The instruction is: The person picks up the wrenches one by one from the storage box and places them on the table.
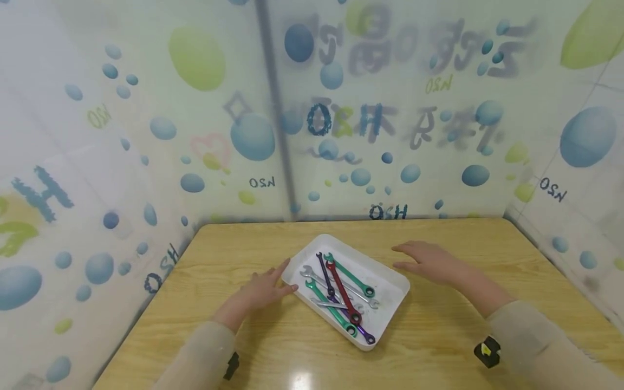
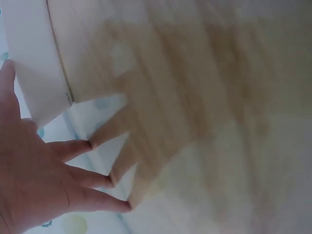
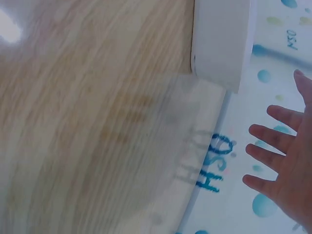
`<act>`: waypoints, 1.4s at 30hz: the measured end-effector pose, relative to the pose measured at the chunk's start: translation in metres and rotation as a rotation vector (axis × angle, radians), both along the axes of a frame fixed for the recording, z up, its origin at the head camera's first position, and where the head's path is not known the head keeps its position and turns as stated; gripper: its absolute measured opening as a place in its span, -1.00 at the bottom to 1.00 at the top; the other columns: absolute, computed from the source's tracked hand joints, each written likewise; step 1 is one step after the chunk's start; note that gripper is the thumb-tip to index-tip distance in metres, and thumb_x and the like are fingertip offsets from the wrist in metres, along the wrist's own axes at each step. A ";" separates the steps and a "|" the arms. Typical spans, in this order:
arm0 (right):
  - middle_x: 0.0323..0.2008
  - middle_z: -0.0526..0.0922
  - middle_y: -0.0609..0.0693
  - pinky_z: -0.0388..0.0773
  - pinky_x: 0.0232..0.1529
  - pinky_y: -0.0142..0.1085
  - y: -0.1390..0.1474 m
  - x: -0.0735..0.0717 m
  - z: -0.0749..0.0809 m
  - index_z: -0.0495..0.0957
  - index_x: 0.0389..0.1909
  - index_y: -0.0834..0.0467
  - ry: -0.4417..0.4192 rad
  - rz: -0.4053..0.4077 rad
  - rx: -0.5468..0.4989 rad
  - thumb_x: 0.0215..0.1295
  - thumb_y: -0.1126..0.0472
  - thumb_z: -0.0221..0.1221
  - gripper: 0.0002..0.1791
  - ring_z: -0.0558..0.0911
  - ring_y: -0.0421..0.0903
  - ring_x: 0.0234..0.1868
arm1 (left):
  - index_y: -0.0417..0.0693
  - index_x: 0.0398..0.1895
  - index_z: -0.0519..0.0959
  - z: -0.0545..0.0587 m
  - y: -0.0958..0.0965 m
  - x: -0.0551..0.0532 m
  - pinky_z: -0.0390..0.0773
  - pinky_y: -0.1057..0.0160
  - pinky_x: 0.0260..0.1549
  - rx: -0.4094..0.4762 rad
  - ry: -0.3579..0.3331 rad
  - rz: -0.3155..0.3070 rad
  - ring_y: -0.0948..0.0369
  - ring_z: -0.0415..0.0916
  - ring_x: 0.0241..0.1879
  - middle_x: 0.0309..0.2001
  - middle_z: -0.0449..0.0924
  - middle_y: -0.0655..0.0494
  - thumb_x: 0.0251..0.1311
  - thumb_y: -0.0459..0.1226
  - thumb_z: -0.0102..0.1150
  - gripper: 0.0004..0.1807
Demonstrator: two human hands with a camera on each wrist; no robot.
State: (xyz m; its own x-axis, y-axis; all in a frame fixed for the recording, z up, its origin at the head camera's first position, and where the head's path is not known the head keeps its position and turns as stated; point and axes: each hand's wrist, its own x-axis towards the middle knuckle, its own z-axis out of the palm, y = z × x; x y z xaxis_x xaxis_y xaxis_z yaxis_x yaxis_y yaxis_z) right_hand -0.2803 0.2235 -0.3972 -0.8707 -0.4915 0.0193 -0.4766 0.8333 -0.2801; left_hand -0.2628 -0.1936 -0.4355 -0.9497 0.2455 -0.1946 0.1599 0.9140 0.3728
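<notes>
A white rectangular tray [image 1: 396, 309] stands at an angle on the table, holding several combination wrenches. On top lies a red wrench [image 1: 343, 287]; around it are green wrenches, one [image 1: 352, 276] along the far side, a purple wrench [image 1: 363, 331], a small dark wrench [image 1: 325, 274] and silver wrenches [image 1: 314, 275]. My left hand [image 1: 263, 291] is at the tray's left corner, thumb and index finger by the rim, other fingers spread with tips on the table in the left wrist view. To the tray's right, my right hand [image 1: 429, 262] hovers apart from it, fingers extended, holding nothing.
The light wooden table [image 1: 234, 244] ends at a back wall [image 1: 331, 184] printed with blue and green drops. Side walls rise at left and right. A dark strap piece [image 1: 487, 352] shows under the right wrist and another [image 1: 232, 366] under the left.
</notes>
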 end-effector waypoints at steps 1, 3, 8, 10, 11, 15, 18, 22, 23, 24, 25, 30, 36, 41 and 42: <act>0.26 0.43 0.25 0.25 0.24 0.21 -0.004 0.001 0.000 0.39 0.33 0.20 -0.005 0.013 -0.002 0.43 -0.25 -0.02 -0.30 0.35 0.30 0.30 | 0.19 0.58 -0.09 0.000 0.001 0.000 -0.06 -0.48 0.19 -0.006 -0.004 0.004 -0.47 -0.02 0.33 0.42 0.11 -0.34 0.28 0.33 -0.10 -0.08; 0.26 0.44 0.23 0.25 0.25 0.20 -0.011 0.002 -0.001 0.40 0.33 0.19 -0.017 0.034 -0.011 0.42 -0.25 -0.01 -0.30 0.35 0.28 0.30 | 0.20 0.58 -0.13 -0.001 0.002 0.000 -0.06 -0.54 0.14 -0.022 -0.012 0.007 -0.53 -0.08 0.32 0.44 0.07 -0.35 0.28 0.32 -0.09 -0.07; 0.26 0.45 0.18 0.26 0.26 0.17 -0.024 0.004 -0.004 0.41 0.33 0.15 -0.035 0.065 -0.049 0.43 -0.24 -0.01 -0.33 0.36 0.24 0.30 | 0.27 0.58 -0.16 -0.001 0.004 0.001 -0.07 -0.63 0.01 -0.027 -0.044 0.036 -0.59 -0.18 0.30 0.46 0.01 -0.32 0.29 0.31 -0.07 -0.08; 0.26 0.45 0.17 0.25 0.27 0.16 -0.027 0.004 -0.004 0.42 0.32 0.15 -0.050 0.071 -0.097 0.43 -0.25 -0.02 -0.33 0.36 0.22 0.31 | 0.30 0.58 -0.17 -0.002 0.005 0.000 -0.08 -0.65 -0.01 -0.028 -0.051 0.046 -0.59 -0.20 0.30 0.47 0.00 -0.30 0.27 0.32 -0.08 -0.08; 0.26 0.45 0.16 0.25 0.27 0.16 -0.028 0.004 -0.004 0.42 0.32 0.14 -0.063 0.071 -0.120 0.42 -0.26 -0.02 -0.33 0.36 0.22 0.31 | 0.32 0.58 -0.17 -0.002 0.005 0.000 -0.09 -0.65 -0.01 -0.028 -0.054 0.050 -0.59 -0.21 0.30 0.48 -0.01 -0.29 0.27 0.33 -0.09 -0.08; 0.25 0.47 0.11 0.27 0.27 0.15 -0.037 0.003 -0.004 0.44 0.30 0.14 -0.123 0.077 -0.218 0.44 -0.18 0.02 -0.40 0.38 0.18 0.30 | 0.34 0.58 -0.17 -0.002 0.007 0.001 -0.11 -0.67 -0.03 -0.025 -0.055 0.057 -0.58 -0.22 0.31 0.48 -0.01 -0.27 0.27 0.34 -0.10 -0.09; 0.21 0.51 0.07 0.32 0.23 0.12 -0.046 -0.001 -0.006 0.45 0.29 0.13 -0.180 0.091 -0.276 0.43 -0.11 0.08 -0.45 0.43 0.13 0.25 | 0.35 0.57 -0.17 -0.001 0.007 0.002 -0.14 -0.67 -0.04 -0.026 -0.067 0.073 -0.57 -0.24 0.32 0.48 -0.02 -0.26 0.26 0.34 -0.09 -0.09; 0.17 0.55 0.02 0.40 0.18 0.07 -0.056 -0.006 -0.008 0.46 0.28 0.14 -0.249 0.133 -0.312 0.41 -0.10 0.12 -0.45 0.49 0.05 0.19 | 0.36 0.57 -0.16 0.001 0.007 0.003 -0.16 -0.68 -0.04 -0.027 -0.086 0.087 -0.56 -0.27 0.33 0.49 -0.03 -0.25 0.25 0.35 -0.08 -0.08; 0.16 0.56 0.00 0.41 0.18 0.06 -0.058 -0.007 -0.008 0.47 0.28 0.13 -0.261 0.143 -0.313 0.41 -0.08 0.12 -0.46 0.50 0.04 0.18 | 0.36 0.57 -0.16 0.001 0.007 0.002 -0.17 -0.68 -0.04 -0.026 -0.089 0.088 -0.56 -0.27 0.33 0.49 -0.03 -0.26 0.25 0.35 -0.08 -0.08; 0.14 0.57 0.00 0.42 0.18 0.05 -0.060 -0.008 -0.007 0.47 0.27 0.13 -0.274 0.152 -0.313 0.41 -0.06 0.13 -0.48 0.50 0.02 0.18 | 0.36 0.57 -0.16 0.001 0.007 0.002 -0.17 -0.68 -0.05 -0.025 -0.090 0.085 -0.56 -0.27 0.33 0.49 -0.03 -0.27 0.24 0.35 -0.07 -0.08; 0.13 0.59 -0.01 0.42 0.17 0.04 -0.062 -0.009 -0.007 0.48 0.27 0.13 -0.282 0.161 -0.308 0.40 -0.05 0.14 -0.49 0.51 0.01 0.17 | 0.34 0.57 -0.16 0.002 0.007 0.002 -0.17 -0.68 -0.05 -0.023 -0.089 0.081 -0.57 -0.27 0.32 0.48 -0.03 -0.28 0.25 0.34 -0.07 -0.07; 0.07 0.62 0.02 0.46 0.15 -0.04 -0.069 -0.016 -0.005 0.49 0.24 0.17 -0.330 0.247 -0.311 0.40 0.07 0.18 -0.54 0.56 -0.03 0.11 | 0.34 0.58 -0.17 0.001 0.007 0.000 -0.16 -0.69 -0.07 -0.021 -0.096 0.073 -0.58 -0.28 0.32 0.48 -0.04 -0.29 0.25 0.34 -0.07 -0.07; 0.04 0.63 0.03 0.52 0.09 -0.18 -0.079 -0.027 -0.006 0.50 0.21 0.19 -0.384 0.324 -0.300 0.38 0.13 0.20 -0.57 0.59 -0.12 0.03 | 0.34 0.58 -0.18 0.002 0.006 0.000 -0.15 -0.68 -0.05 -0.023 -0.104 0.083 -0.58 -0.28 0.32 0.48 -0.05 -0.30 0.26 0.32 -0.05 -0.08; 0.00 0.65 -0.01 0.52 0.06 -0.23 -0.089 -0.034 -0.003 0.55 0.16 0.17 -0.407 0.339 -0.239 0.32 0.17 0.26 -0.59 0.60 -0.13 0.01 | 0.33 0.58 -0.19 0.001 0.007 -0.001 -0.12 -0.68 -0.05 -0.029 -0.100 0.079 -0.58 -0.26 0.31 0.48 -0.04 -0.31 0.27 0.32 -0.07 -0.08; -0.01 0.65 -0.01 0.52 0.05 -0.23 -0.091 -0.036 -0.003 0.56 0.15 0.18 -0.413 0.345 -0.230 0.31 0.18 0.26 -0.60 0.60 -0.13 0.00 | 0.32 0.58 -0.19 0.000 0.007 -0.002 -0.12 -0.68 -0.05 -0.030 -0.098 0.078 -0.58 -0.26 0.31 0.47 -0.03 -0.32 0.27 0.32 -0.07 -0.08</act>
State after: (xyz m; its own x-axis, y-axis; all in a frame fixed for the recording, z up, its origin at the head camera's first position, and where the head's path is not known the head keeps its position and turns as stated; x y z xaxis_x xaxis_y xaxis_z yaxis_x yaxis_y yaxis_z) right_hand -0.3162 0.1326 -0.3999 -0.6188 -0.7715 -0.1479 -0.5222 0.5447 -0.6562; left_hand -0.2649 -0.1863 -0.4350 -0.9416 0.1646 -0.2937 0.0522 0.9331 0.3557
